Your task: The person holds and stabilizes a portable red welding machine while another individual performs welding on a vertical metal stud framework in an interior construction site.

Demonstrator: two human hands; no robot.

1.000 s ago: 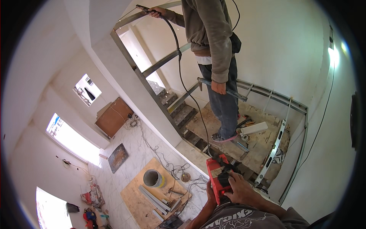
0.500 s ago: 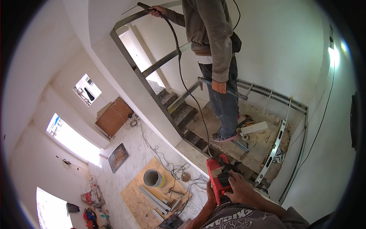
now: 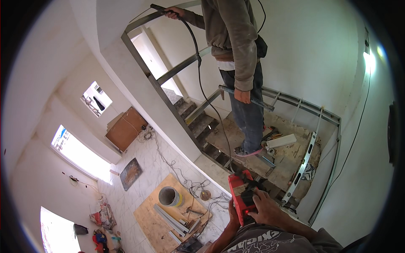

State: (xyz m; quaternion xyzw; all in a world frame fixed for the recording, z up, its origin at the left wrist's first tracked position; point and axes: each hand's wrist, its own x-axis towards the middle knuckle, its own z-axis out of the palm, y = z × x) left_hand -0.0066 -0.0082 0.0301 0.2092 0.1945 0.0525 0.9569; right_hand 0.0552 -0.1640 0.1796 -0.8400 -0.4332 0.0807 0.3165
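Close to my body I hold a small red welding machine with black parts on its top and a small red light. My left hand is closed around its left side; the fingers are partly hidden. My right hand grips its right side, fingers bent over the black part. A black cable rises from the machine to an electrode holder in a co-worker's hand. That person's other hand grips a metal tube.
A metal frame borders the stairs. On the rough landing lie a spirit level and tools. Below left, a wooden board carries a bucket and metal profiles. Tangled cables cross the tiled floor.
The electrode holder has shifted slightly left in the co-worker's hand. A small bright spot now shows on the stairs. My hands and the welding machine stay in place.
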